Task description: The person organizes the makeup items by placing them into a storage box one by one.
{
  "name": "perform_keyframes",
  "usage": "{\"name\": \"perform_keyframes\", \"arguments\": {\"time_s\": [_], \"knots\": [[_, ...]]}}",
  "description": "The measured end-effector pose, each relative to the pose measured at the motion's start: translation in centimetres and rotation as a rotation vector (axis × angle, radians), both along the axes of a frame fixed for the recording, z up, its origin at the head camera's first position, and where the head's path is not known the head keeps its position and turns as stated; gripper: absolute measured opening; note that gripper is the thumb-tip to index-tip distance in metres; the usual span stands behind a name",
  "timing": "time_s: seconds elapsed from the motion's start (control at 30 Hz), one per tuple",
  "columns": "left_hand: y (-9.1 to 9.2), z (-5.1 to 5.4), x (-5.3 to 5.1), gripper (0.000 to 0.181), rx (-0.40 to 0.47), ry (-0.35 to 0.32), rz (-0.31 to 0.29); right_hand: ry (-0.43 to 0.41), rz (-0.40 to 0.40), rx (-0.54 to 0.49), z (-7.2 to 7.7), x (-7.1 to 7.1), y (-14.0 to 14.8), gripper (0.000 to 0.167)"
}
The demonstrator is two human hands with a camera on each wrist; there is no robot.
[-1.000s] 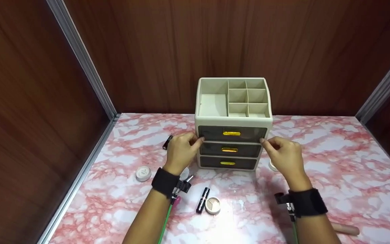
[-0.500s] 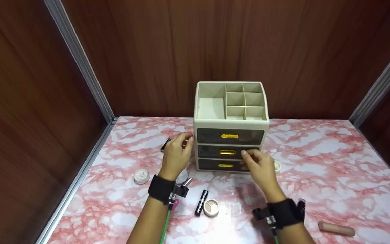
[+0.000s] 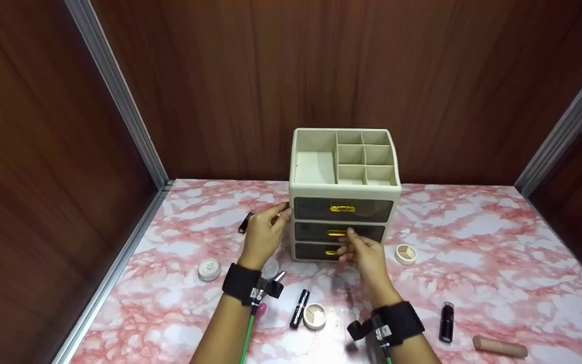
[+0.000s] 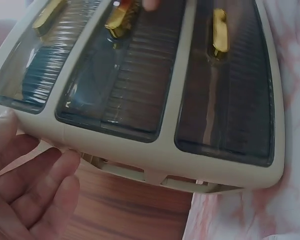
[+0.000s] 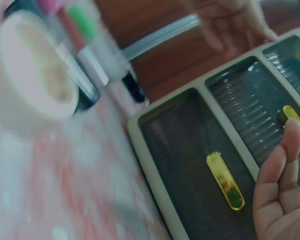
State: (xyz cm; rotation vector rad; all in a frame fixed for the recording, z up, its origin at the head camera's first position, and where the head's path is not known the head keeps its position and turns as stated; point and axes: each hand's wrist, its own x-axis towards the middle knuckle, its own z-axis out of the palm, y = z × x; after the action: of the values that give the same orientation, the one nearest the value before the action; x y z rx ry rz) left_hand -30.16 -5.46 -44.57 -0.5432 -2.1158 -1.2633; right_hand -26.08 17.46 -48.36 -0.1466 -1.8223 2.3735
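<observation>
A cream cosmetics organizer [image 3: 344, 191] with three dark see-through drawers stands upright at the middle of the table. My left hand [image 3: 262, 237] is at its left side; in the left wrist view the thumb and relaxed fingers [image 4: 64, 165] touch the edge of the frame. The right hand [image 3: 369, 260] is in front of the middle drawer [image 3: 311, 232], its fingertips at the right end of the gold handle [image 3: 337, 233]. In the right wrist view a fingertip [image 5: 293, 127] overlaps a gold handle, without a visible curl round it. All three drawers sit closed.
Around the organizer lie a round white jar [image 3: 209, 269], a black tube [image 3: 299, 308], two round three-colour compacts [image 3: 314, 316], a dark lipstick tube [image 3: 447, 322] and a tan tube [image 3: 500, 347]. Wooden panels [image 3: 250, 91] enclose the marbled table [image 3: 498, 263].
My right hand has moved left and down from the top drawer's right edge to the middle handle. The left hand has shifted from the front corner to the organizer's left side.
</observation>
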Motion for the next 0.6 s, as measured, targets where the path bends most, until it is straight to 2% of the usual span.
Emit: {"name": "perform_keyframes", "arguments": {"time_s": [0.07,0.27,0.6], "knots": [[0.0,-0.11,0.08,0.033,0.034,-0.015,-0.018,-0.021,-0.01,-0.048,-0.08,-0.01,-0.04,0.036],[-0.1,0.14,0.42,0.029,0.091,0.007,-0.066,-0.031,-0.019,-0.12,0.12,-0.15,-0.26,0.027],[-0.69,0.32,0.75,0.03,0.062,-0.08,-0.121,0.005,-0.05,-0.154,0.04,-0.13,-0.59,0.024]]}}
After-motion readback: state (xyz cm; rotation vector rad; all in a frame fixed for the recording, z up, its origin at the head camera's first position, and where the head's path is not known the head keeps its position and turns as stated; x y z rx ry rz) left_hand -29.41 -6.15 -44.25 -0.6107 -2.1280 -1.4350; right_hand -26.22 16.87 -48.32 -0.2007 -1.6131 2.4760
